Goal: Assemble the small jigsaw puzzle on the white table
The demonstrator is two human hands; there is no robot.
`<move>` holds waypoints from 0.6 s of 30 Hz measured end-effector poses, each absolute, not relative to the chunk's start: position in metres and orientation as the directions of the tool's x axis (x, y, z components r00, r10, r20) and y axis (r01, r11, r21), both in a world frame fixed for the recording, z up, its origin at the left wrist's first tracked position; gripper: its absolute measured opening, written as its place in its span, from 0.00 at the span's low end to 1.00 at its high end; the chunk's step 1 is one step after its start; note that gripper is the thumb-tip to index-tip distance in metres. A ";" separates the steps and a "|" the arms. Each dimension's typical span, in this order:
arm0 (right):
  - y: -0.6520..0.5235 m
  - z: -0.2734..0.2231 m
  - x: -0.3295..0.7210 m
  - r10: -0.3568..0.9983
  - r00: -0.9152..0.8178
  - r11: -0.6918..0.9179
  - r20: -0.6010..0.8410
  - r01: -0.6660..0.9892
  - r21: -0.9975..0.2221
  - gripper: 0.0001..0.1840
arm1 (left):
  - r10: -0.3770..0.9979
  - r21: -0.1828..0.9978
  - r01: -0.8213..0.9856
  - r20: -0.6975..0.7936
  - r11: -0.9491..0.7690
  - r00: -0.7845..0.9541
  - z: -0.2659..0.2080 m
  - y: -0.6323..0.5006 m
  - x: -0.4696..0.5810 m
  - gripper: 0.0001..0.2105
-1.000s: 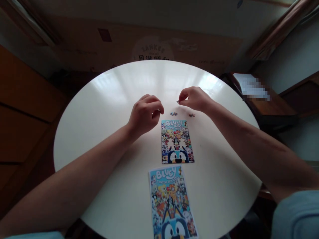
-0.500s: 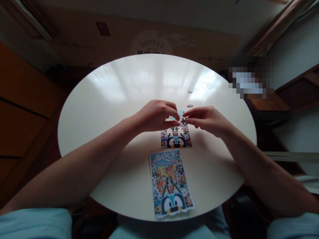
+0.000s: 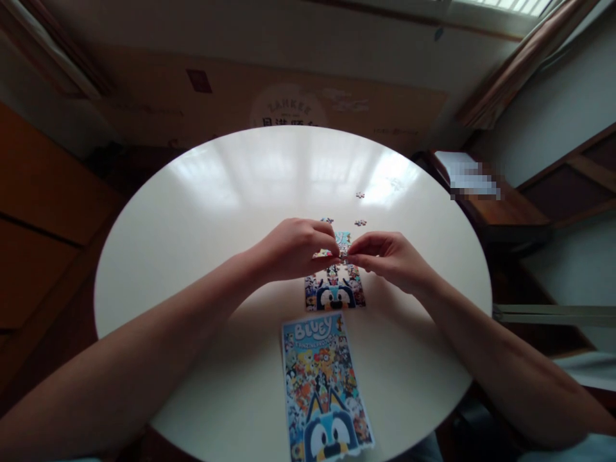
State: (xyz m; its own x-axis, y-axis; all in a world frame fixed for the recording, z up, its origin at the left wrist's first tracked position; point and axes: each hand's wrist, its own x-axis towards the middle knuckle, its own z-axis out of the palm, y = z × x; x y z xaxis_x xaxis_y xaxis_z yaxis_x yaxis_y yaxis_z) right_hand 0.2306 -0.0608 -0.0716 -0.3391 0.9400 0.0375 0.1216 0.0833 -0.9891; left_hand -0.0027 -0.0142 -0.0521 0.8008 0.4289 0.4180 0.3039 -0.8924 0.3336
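Note:
A partly assembled jigsaw puzzle (image 3: 335, 296) with a blue cartoon dog's face lies on the table, and gaps show in its middle. Over its upper part, my left hand (image 3: 302, 249) and my right hand (image 3: 392, 260) meet fingertip to fingertip. Both are pinched on a small puzzle piece (image 3: 343, 257), mostly covered by the fingers. Below the puzzle lies a printed picture sheet (image 3: 320, 378) headed "BLUEY", showing the same dog and a torn bottom edge.
Loose puzzle pieces (image 3: 360, 222) lie beyond the hands, with another piece (image 3: 360, 194) farther back. The white oval table (image 3: 192, 237) reflects window light. A wooden side table (image 3: 500, 208) stands at the right.
My right hand's fingertips have moved left to meet those of my left hand. The view has tilted up, so the table and sheet appear lower.

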 end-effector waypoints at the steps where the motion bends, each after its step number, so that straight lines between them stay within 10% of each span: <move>1: -0.060 -0.072 0.232 0.935 -0.350 0.093 0.047 0.117 -0.989 0.11 | 0.424 0.333 0.297 0.428 -0.895 0.798 -0.052 -0.014 -0.003 0.08; 18: -0.062 -0.070 0.238 0.817 -0.447 0.529 0.363 0.334 -0.780 0.05 | 0.417 0.326 0.293 0.426 -0.899 0.803 -0.051 -0.015 -0.004 0.08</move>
